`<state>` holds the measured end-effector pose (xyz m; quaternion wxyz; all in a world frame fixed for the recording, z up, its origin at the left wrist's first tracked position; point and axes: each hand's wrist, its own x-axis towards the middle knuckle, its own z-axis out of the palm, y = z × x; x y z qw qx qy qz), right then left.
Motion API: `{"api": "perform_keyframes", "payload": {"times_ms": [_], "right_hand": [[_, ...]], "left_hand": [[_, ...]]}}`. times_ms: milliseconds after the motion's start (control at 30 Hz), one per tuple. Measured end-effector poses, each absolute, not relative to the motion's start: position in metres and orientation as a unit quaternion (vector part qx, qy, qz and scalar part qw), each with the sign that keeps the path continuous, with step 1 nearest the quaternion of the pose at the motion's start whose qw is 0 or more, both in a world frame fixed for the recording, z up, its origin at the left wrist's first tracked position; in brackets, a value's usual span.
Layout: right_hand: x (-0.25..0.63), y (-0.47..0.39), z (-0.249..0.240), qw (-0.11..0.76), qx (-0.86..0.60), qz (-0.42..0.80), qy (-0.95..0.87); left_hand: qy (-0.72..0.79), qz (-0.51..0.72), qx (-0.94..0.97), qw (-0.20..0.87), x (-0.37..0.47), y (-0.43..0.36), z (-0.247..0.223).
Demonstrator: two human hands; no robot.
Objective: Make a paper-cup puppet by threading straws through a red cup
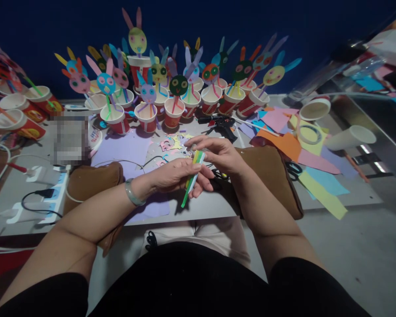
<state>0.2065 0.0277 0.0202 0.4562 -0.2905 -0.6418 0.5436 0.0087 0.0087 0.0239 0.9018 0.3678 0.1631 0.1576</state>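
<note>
My left hand (176, 174), with a pale bangle (133, 192) on the wrist, is closed around a thin bundle of green, yellow and white strips (188, 190). Its thumb lies across the bundle, which slants with the green end toward me. My right hand (223, 154) curves over the far end of the strips, fingers bent and fingertips close together there. Whether it pinches a strip or only touches the end, I cannot tell. Small paper scraps (171, 143) lie on the table beyond my hands, beside a lilac sheet (123, 147).
Paper cups with rabbit faces (146, 116) stand in rows at the back. A black glue gun (222, 127) lies before them. Coloured paper (280, 141) and scissors (293, 171) are at the right. Brown cushions (267, 171) flank me; a power strip (57, 193) is at the left.
</note>
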Motion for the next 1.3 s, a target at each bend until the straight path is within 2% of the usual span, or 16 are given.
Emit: {"api": "perform_keyframes", "payload": {"times_ms": [433,600,767,1100,1300], "right_hand": [[0.207,0.026,0.018,0.391,-0.125,0.622,-0.666],[0.206,0.025,0.016,0.377,-0.127,0.652,-0.646],[0.205,0.023,0.016,0.4,-0.127,0.651,-0.632],[0.211,0.029,0.02,0.438,-0.297,0.593,-0.608],[0.211,0.031,0.023,0.414,-0.423,0.49,-0.64]], "left_hand": [[0.072,0.048,0.343,0.935,0.008,-0.003,0.016],[0.05,0.032,0.337,0.94,0.008,-0.005,0.012],[0.043,0.049,0.309,0.949,0.011,-0.004,0.011],[0.176,0.185,0.354,0.9,0.012,0.007,0.016],[0.306,0.288,0.503,0.755,0.012,0.017,0.009]]}}
